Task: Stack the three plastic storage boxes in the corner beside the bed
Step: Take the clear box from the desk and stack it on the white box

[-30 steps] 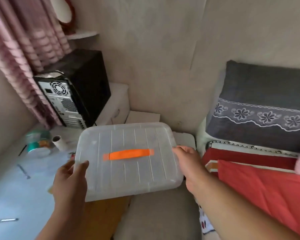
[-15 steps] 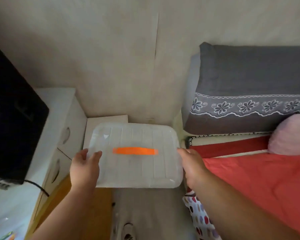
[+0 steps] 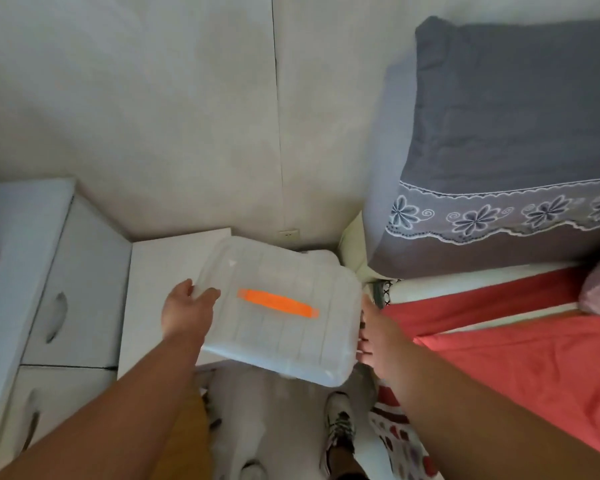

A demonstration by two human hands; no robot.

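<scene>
Here, both hands' fingers (image 3: 211,293) clasped on the storage box (image 3: 284,327), left hand (image 3: 187,311), right hand (image 3: 378,336).

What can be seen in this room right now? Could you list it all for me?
storage box: one, clear plastic with an orange handle on its lid, held in the gap beside the bed
white box: one, below the storage box, against the wall
drawer unit: one, white, at left
pillow: one, grey with a flower border, leaning on the wall at right
bedcover: one, red, lower right
wall socket: one, pale, low on the wall
shoe: one, patterned, on the floor
left hand: on the box's left edge
right hand: on the box's right edge
</scene>
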